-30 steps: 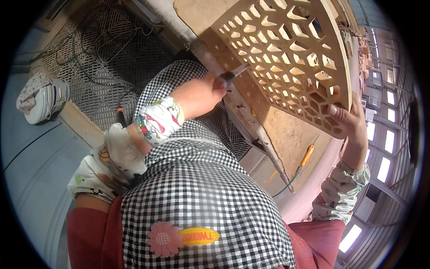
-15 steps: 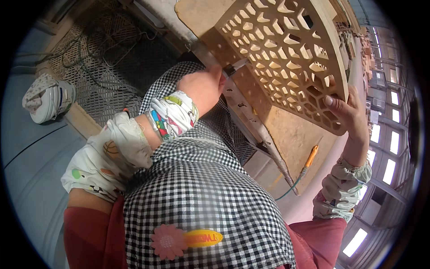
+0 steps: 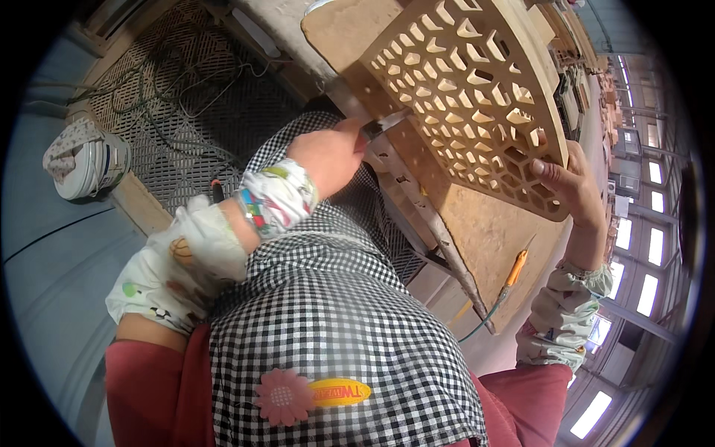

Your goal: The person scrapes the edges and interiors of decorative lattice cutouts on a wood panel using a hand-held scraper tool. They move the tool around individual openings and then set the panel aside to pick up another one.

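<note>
A wooden panel (image 3: 477,104) pierced with many angular holes stands tilted on the bench at the upper right. My right hand (image 3: 570,182) grips its lower right corner, thumb on the face and fingers behind. In my closed left hand (image 3: 328,153) is a knife (image 3: 386,124) with a dark handle and a flat metal blade. The blade's tip points at the panel's left part and seems to touch a hole edge, though I cannot tell for sure. Most of the handle is hidden inside the fist.
An orange-handled tool (image 3: 515,268) with a thin tip and a green hose lies on the brown board (image 3: 477,231) covering the bench. Hoses run over the slatted floor mat (image 3: 179,74) at left. A white bucket (image 3: 93,164) with a cloth stands beyond. Stacked wood lies behind the panel.
My left hand has drawn slightly left and down, and more of the blade shows. The panel and my right hand have shifted a little to the left.
</note>
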